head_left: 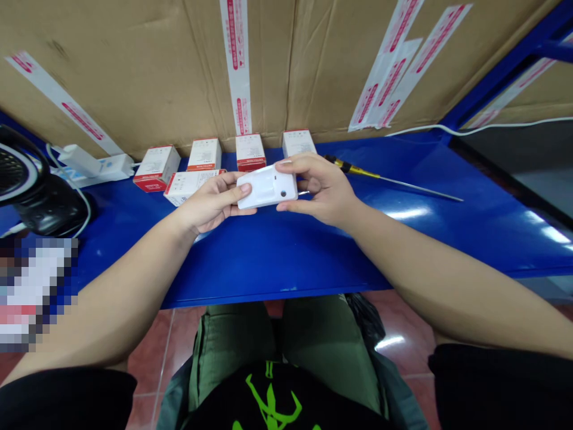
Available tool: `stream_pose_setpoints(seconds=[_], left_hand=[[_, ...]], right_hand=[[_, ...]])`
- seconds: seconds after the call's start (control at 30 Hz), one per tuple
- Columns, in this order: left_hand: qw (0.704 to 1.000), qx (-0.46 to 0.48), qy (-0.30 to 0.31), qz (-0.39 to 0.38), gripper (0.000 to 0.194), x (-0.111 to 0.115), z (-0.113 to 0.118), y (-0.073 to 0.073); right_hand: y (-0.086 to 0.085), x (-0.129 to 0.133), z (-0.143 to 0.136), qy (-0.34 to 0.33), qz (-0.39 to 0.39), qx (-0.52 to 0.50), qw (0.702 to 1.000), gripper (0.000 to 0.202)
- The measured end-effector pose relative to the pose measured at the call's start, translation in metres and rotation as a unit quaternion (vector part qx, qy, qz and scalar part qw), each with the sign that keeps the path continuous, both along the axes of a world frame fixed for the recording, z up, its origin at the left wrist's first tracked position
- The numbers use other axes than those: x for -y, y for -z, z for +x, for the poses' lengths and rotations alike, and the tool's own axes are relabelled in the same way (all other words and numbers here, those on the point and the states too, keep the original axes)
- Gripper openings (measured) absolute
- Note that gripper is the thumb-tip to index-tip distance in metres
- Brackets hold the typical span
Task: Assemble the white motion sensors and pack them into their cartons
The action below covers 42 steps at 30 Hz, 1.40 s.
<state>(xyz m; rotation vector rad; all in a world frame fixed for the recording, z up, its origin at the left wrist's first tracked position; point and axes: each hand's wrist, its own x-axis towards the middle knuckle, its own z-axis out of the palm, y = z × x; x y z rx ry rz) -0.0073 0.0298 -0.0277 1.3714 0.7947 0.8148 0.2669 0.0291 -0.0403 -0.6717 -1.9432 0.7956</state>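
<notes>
Between my two hands, a white plastic detector housing (264,188) is held above the blue tabletop, lying lengthwise from left to right. My left hand (219,200) grips its left end, thumb on top and fingers beneath. At the other end my right hand (320,188) closes on the housing, with fingers above and thumb along the near edge. A small dark round spot shows near that right end. A thin shiny metal piece pokes out by my right fingers; its kind is partly hidden. The underside of the housing cannot be seen.
Several small red-and-white boxes (205,154) stand along the cardboard wall (268,71). A screwdriver (358,170) with a yellow and black handle lies on the blue table (286,257), right of my hands. At left are a white power strip (114,167) and a black fan-like device (49,209).
</notes>
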Motion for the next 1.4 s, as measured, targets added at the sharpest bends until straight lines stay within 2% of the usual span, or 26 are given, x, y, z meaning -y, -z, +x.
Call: stream_pose_setpoints(seconds=[0.13,0.33,0.47,0.53,0.6,0.73,0.8,0.93,1.03,1.1,1.17,1.27,1.4], left_hand=[[0.999,0.028,-0.019,0.007,0.058,-0.001,0.002,0.003],[0.993,0.015,-0.062,0.103,0.060,-0.002,0.002,0.005],[0.988,0.008,-0.074,0.138,0.062,-0.002,0.003,0.005],[0.987,0.031,-0.091,0.127,0.061,0.000,0.006,0.004],[0.990,0.062,-0.096,0.082,0.058,0.004,0.011,0.002],[0.992,0.091,-0.075,-0.047,0.052,0.016,0.024,-0.003],[0.989,0.096,-0.089,-0.075,0.054,0.021,0.029,-0.006],[0.982,0.077,-0.166,-0.050,0.068,0.019,0.027,-0.006],[0.976,0.014,-0.219,0.014,0.076,0.012,0.019,-0.004],[0.978,-0.020,-0.204,0.045,0.073,0.009,0.014,-0.004],[0.984,-0.041,-0.162,0.063,0.063,0.009,0.012,-0.004],[0.988,-0.083,-0.095,0.091,0.048,0.012,0.011,-0.006],[0.981,-0.117,-0.019,0.152,0.044,0.015,0.010,-0.007]], right_hand=[[-0.001,0.000,0.002,-0.033,-0.023,-0.002,0.999,0.067],[0.002,-0.001,0.000,-0.075,-0.100,-0.022,0.992,0.068],[0.002,-0.003,0.002,-0.076,-0.103,-0.015,0.992,0.062],[0.002,-0.002,0.001,-0.055,-0.094,-0.010,0.994,0.061],[0.005,0.000,-0.003,-0.026,-0.075,-0.010,0.997,0.061],[0.010,0.003,-0.016,-0.009,0.043,-0.031,0.999,0.049],[0.010,0.005,-0.020,-0.022,0.089,-0.024,0.995,0.044],[0.004,0.006,-0.015,-0.029,0.059,0.016,0.998,0.047],[0.001,0.000,-0.005,0.030,0.036,0.072,0.996,0.028],[0.002,-0.006,0.000,0.079,0.038,0.139,0.986,0.018],[0.004,-0.011,0.002,0.099,0.040,0.213,0.971,0.014],[0.007,-0.014,0.001,0.090,0.044,0.292,0.951,0.013],[0.007,-0.013,-0.005,0.089,0.059,0.331,0.938,0.014]])
